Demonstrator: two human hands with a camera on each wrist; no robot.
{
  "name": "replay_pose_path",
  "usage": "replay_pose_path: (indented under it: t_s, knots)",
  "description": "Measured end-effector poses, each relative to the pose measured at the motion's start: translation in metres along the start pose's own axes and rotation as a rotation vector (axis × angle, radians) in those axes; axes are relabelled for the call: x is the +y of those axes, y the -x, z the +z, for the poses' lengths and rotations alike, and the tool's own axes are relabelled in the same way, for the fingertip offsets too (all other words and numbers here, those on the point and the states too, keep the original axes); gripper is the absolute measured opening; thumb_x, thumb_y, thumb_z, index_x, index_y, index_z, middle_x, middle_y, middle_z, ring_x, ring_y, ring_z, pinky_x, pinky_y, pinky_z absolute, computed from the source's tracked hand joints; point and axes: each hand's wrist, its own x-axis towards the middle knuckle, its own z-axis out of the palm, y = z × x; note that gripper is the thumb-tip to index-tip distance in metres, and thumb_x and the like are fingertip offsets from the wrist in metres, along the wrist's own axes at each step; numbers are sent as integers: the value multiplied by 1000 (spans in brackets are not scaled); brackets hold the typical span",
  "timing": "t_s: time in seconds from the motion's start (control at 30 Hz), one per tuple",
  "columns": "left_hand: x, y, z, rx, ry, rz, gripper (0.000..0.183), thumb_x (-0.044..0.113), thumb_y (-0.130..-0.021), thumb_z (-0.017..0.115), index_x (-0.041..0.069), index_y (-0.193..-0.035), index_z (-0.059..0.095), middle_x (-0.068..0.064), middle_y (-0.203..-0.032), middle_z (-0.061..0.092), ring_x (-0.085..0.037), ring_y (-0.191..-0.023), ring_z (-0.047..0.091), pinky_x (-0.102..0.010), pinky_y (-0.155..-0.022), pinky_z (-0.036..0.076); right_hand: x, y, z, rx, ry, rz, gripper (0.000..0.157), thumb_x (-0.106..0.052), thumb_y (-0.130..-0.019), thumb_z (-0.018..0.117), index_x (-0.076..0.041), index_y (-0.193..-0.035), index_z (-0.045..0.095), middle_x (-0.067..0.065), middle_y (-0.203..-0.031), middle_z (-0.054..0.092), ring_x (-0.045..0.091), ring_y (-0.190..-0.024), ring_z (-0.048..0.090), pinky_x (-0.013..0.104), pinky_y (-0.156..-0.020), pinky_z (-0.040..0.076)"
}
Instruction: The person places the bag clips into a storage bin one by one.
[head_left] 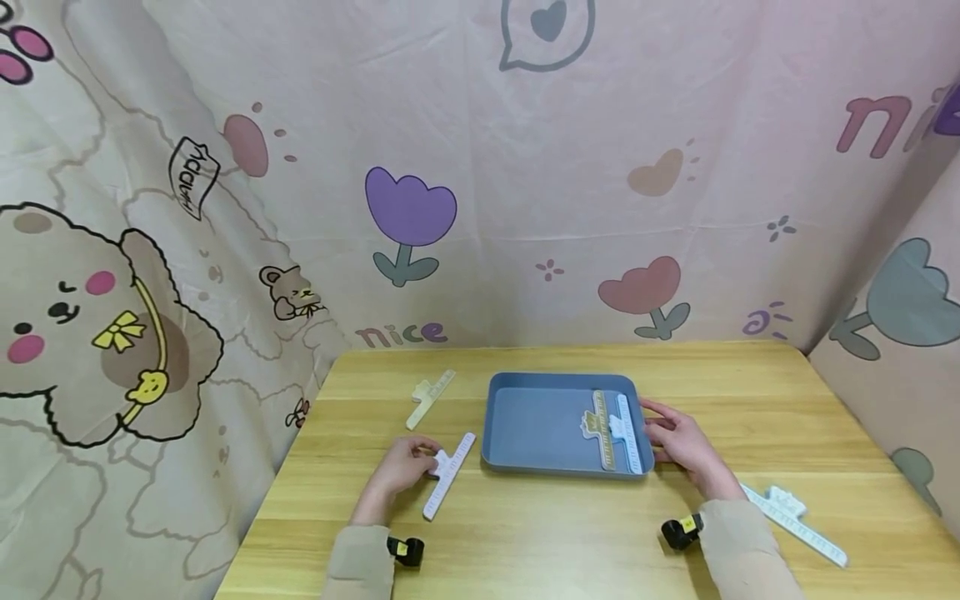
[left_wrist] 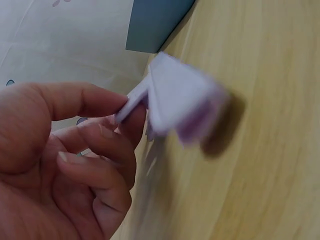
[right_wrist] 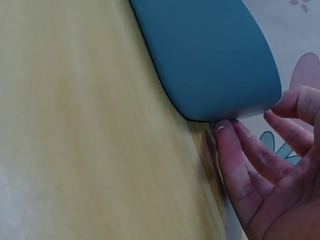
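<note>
My left hand (head_left: 406, 465) pinches a lavender ruler clip (head_left: 450, 475) by its clip tab, between thumb and fingers. In the left wrist view the lavender clip is blurred, close over the wood, its far end out of sight. On the table's right half, the fingertips of my right hand (head_left: 686, 442) rest against the right end wall of a blue-grey tray (head_left: 525, 467), the fingers spread and only slightly bent. The right wrist view shows these fingertips lined from the tray's base up to its rim. Inside the tray, a brown ruler clip (head_left: 604, 433) lies beside a light blue ruler clip (head_left: 628, 433).
A cream ruler clip (head_left: 431, 400) lies at the back left of the wooden table (head_left: 570, 533). Another pale blue ruler clip (head_left: 806, 533) lies at the front right, partly behind my right sleeve (head_left: 742, 550). A printed curtain (head_left: 480, 167) hangs along the table's back edge.
</note>
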Motion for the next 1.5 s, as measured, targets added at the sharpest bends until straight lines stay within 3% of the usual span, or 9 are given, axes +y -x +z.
replay_pose_path:
  t_s: [0.2, 0.57, 0.93, 1.07, 1.33, 1.5]
  knots:
    - [0, 0, 3, -2, 87, -72, 21, -6, -84, 61, -4, -106, 63, -5, -66, 56, -12, -52, 45, -21, -43, 32, 2, 1, 0, 4, 10, 2, 58, -3, -98, 50, -1, -152, 30, 38, -137, 42, 27, -97, 66, 41, -72, 58]
    - [1, 2, 6, 48, 172, -91, 26, -5, -85, 60, -8, -111, 58, -10, -75, 65, -13, -56, 51, -21, -48, 39, 9, 3, 1, 2, 5, 26, 61, -3, -96, 51, -5, -153, 30, 37, -139, 40, 27, -101, 65, 41, -76, 57]
    - [22, 8, 9, 120, 314, -43, 29, -4, -85, 63, -8, -113, 59, -8, -74, 66, -10, -50, 46, -21, -44, 36, 8, 6, 4, 1, 9, 12, 60, -1, -95, 51, -4, -152, 32, 37, -137, 43, 28, -98, 66, 43, -74, 57]
    - [33, 10, 14, 130, 376, 15, 30, -4, -86, 63, -9, -114, 57, -8, -71, 65, -11, -48, 44, -20, -43, 34, 8, 5, 7, 9, 14, -6, 60, 0, -94, 51, -2, -151, 33, 37, -134, 46, 28, -96, 66, 43, -73, 57]
    - [53, 9, 33, 97, 449, 120, 27, -4, -84, 61, -11, -110, 57, -3, -68, 63, -8, -47, 45, -18, -43, 35, 3, 5, 17, 110, 54, -33, 59, 2, -86, 56, 2, -144, 44, 29, -113, 64, 28, -80, 70, 41, -62, 58]
    - [67, 6, 47, 64, 469, 94, 30, -3, -84, 64, -10, -112, 57, -2, -66, 60, -8, -47, 43, -19, -43, 33, 0, 6, 25, 111, 48, -35, 60, 4, -84, 56, 3, -143, 46, 27, -108, 67, 30, -77, 70, 41, -60, 58]
